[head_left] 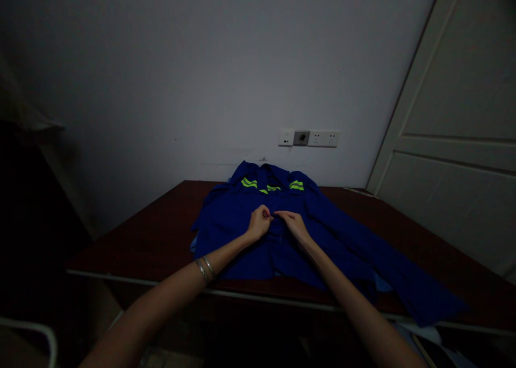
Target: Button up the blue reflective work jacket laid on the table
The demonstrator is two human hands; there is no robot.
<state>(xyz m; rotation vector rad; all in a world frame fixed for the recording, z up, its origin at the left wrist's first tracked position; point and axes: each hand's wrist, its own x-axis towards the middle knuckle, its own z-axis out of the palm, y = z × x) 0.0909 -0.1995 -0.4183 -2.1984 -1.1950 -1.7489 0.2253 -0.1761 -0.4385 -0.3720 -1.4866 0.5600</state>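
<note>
A dark blue work jacket [237, 223] with bright yellow-green reflective stripes near the collar lies spread on a dark brown table [161, 233]. Its right sleeve stretches toward the table's front right edge. My left hand [260, 222], with bracelets on the wrist, pinches the fabric at the middle of the jacket's front. My right hand [294, 224] pinches the same front seam just beside it. The two hands almost touch. What exactly lies between the fingertips is too small and dark to make out.
A grey wall stands behind the table, with a row of white sockets [309, 138] above the jacket. A white door [455, 142] is at the right. A curved white chair part [44, 338] shows at the lower left. The room is dim.
</note>
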